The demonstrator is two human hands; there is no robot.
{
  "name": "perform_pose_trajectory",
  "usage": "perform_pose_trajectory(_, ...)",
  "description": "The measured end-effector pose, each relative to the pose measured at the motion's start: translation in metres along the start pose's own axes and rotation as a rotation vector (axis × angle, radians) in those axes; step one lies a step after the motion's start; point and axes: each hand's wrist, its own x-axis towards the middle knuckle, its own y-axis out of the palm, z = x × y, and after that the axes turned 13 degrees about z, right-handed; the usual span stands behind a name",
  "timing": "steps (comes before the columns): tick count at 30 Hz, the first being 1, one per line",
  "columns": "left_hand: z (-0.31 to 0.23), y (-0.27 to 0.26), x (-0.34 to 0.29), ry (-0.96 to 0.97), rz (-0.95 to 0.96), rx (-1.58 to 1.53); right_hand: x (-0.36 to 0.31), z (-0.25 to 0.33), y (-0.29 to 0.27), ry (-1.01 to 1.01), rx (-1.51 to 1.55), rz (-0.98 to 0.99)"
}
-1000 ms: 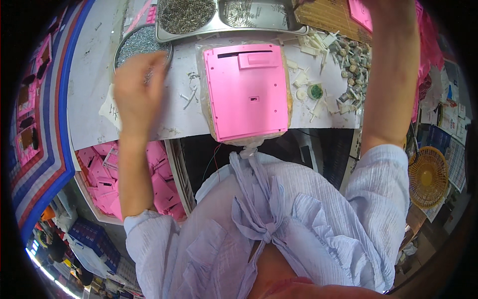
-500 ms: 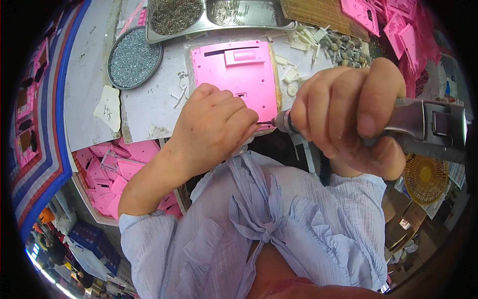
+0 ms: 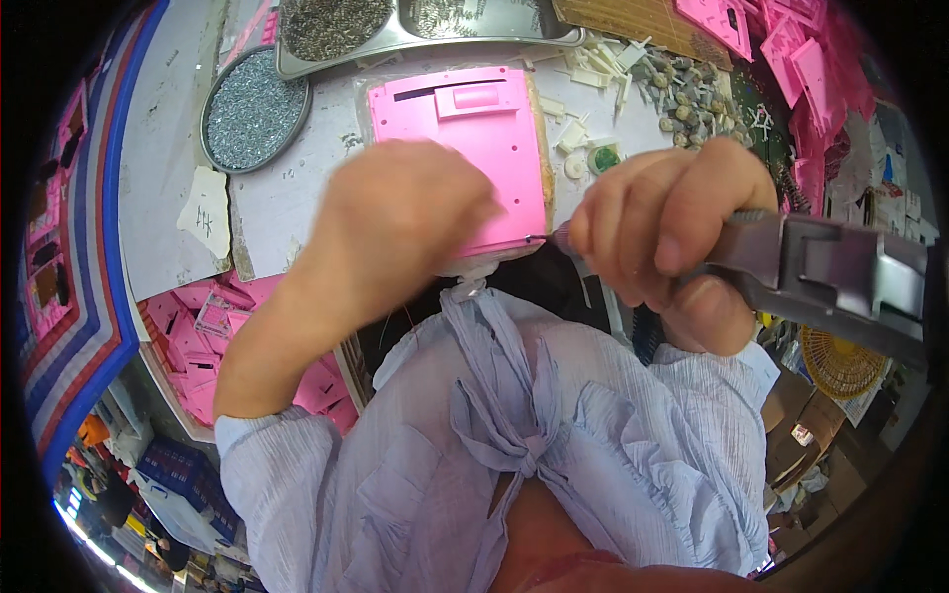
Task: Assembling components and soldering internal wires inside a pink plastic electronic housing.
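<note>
A flat pink plastic panel (image 3: 499,163) lies on the worktable, with a long black slot along its far edge and a raised rectangular block below it. My left hand (image 3: 405,212) hovers over the panel's near left part; motion smears its fingers, so what they hold cannot be made out. My right hand (image 3: 672,232) is wrapped round a grey power screwdriver (image 3: 820,277). The screwdriver lies nearly level, its thin bit pointing left at the panel's near right corner. A small shiny spot shows at the bit's tip.
Small screws fill a round dish (image 3: 255,109) at left. A metal tray (image 3: 435,38) at the back holds springs. White plastic parts (image 3: 598,74) and small grey pieces (image 3: 687,99) lie right of the panel. Pink parts fill a box (image 3: 203,346) at lower left and pile up far right.
My left hand has lifted away from the bit's tip, up and to the left. The screwdriver has shifted slightly and its bit stays by the panel's near right corner.
</note>
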Motion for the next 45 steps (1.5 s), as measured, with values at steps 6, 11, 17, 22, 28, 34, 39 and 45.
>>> perform_pose_trajectory(6,0.006,0.019,-0.025,-0.250,-0.006,-0.116,-0.024,-0.026,-0.005,-0.143,0.096,0.039)
perform_pose_trajectory(11,0.004,0.033,-0.020,-0.086,-0.073,-0.131,-0.025,-0.041,0.008,-0.147,-0.029,0.001)
perform_pose_trajectory(17,0.005,0.039,-0.028,-0.131,-0.037,-0.122,-0.012,-0.048,0.003,-0.270,-0.173,0.196)
perform_pose_trajectory(22,0.006,0.043,-0.031,-0.125,-0.058,-0.139,0.007,-0.036,-0.010,-0.280,-0.043,0.248)
perform_pose_trajectory(28,0.009,0.043,-0.032,-0.111,-0.073,-0.162,0.023,-0.057,-0.007,-0.289,-0.204,0.272)
perform_pose_trajectory(34,0.011,0.043,-0.030,-0.087,-0.098,-0.175,0.033,-0.037,-0.018,-0.189,-0.062,0.198)
perform_pose_trajectory(39,0.010,0.044,-0.033,-0.108,-0.080,-0.188,0.047,-0.048,-0.024,-0.181,-0.209,0.138)
perform_pose_trajectory(45,0.010,0.038,-0.029,-0.142,-0.073,-0.236,0.057,-0.045,-0.036,-0.167,-0.233,0.234)
